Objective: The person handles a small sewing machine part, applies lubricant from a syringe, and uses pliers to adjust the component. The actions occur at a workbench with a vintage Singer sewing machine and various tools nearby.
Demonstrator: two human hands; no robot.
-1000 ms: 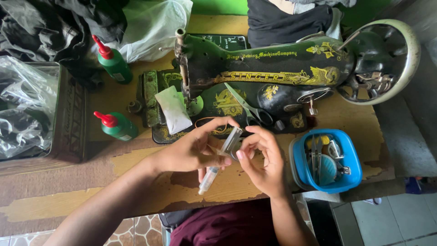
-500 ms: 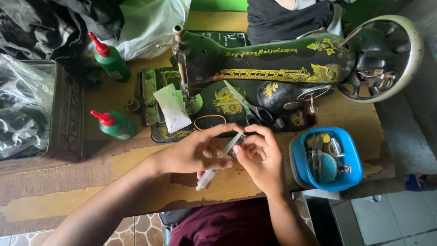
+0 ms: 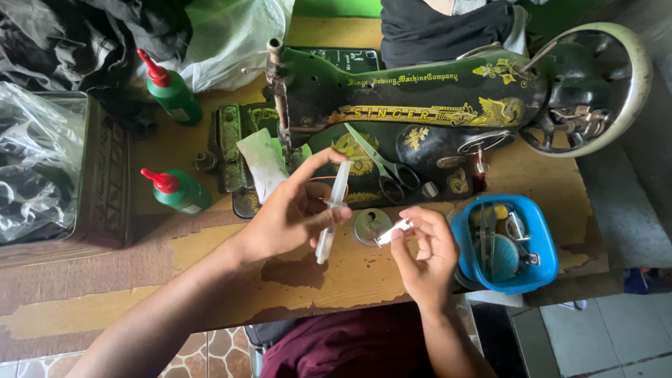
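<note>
Fingers of the left hand (image 3: 290, 213) pinch a clear syringe (image 3: 332, 210) above the worn wooden table (image 3: 210, 259) — just in front of the green sewing machine (image 3: 420, 98). Beside it, the right hand (image 3: 423, 252) grips a small white cap (image 3: 393, 232) at its fingertips, close to a blue tub (image 3: 539, 269) of tools.

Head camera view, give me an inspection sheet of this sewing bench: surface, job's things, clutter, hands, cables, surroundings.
Surface: wooden table, veneer peeling, dark stains.
Job's things: clear syringe in left hand; small white part pinched by right hand.
Clutter: green sewing machine, scissors, two green bottles with red caps, blue tub of tools, round metal tin, plastic bags.
Hands: both shut on their items, apart from each other.
Cables: nothing seen.
Surroundings: tiled floor, dark cloth behind the machine.
</note>
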